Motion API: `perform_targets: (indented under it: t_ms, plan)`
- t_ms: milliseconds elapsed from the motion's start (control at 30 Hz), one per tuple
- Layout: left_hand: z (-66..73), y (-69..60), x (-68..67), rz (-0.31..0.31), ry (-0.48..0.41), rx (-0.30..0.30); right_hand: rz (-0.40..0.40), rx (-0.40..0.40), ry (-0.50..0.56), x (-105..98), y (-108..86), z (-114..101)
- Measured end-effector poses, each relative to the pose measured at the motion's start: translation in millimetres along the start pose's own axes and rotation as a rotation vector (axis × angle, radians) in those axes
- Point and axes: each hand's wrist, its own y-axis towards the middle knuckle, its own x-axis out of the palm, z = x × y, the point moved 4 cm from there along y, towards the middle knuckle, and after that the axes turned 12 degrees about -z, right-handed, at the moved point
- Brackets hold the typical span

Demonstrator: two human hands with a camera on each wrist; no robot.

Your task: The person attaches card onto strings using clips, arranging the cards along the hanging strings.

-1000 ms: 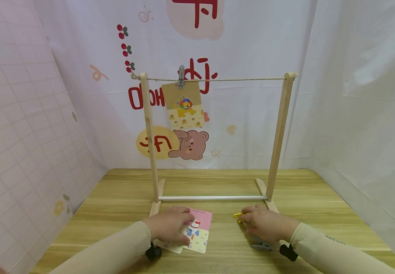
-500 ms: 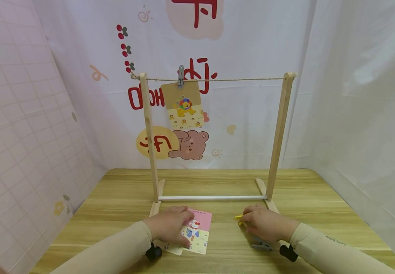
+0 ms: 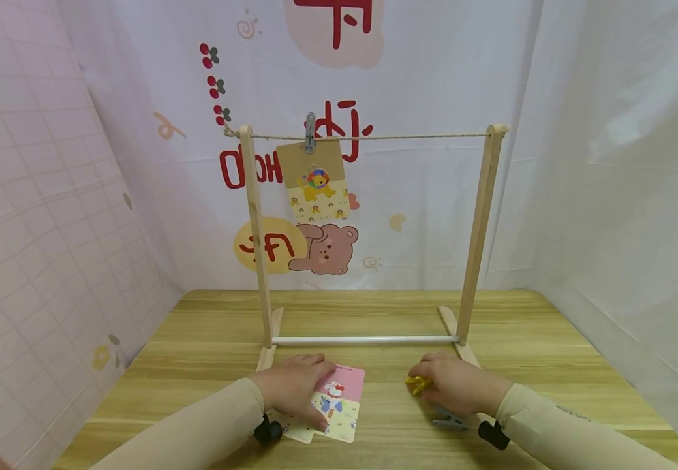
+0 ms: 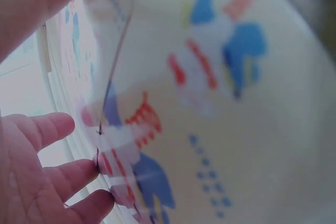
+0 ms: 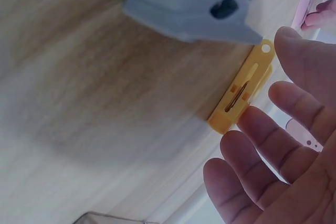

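1. The small yellow plastic clip (image 5: 241,87) appears to rest on the pale wood-grain counter (image 3: 385,450), at the inner side of the right hand (image 3: 455,385), the nearer of the 2 hands.
2. Its long axis slants across that grip: holed end beside the thumb, opposite end by the middle fingertips.
3. The right grip looks loose, fingers apart; whether they press the clip, I cannot tell.
4. A grey plastic clip (image 3: 449,423) lies just beside the right hand, on its near side.
5. The left hand's (image 3: 293,386) grip is wide over the rectangular pink-and-cream card (image 3: 344,408), whose long axis runs front to back.
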Motion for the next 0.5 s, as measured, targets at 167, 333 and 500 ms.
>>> perform_targets:
  t_ms: [167,333,500]
  plan:
    - [0.1,1.0,-0.6,0.014,-0.001,0.005,0.003,0.007,-0.021,1.6,1.7,-0.6]
    - [-1.7,2.1,-3.7,0.036,-0.023,0.009,0.001,0.023,-0.017,4.0,1.8,-0.8]
    - [-4.3,5.5,-6.3,0.057,-0.036,-0.009,0.002,0.021,-0.019,5.3,2.3,0.6]
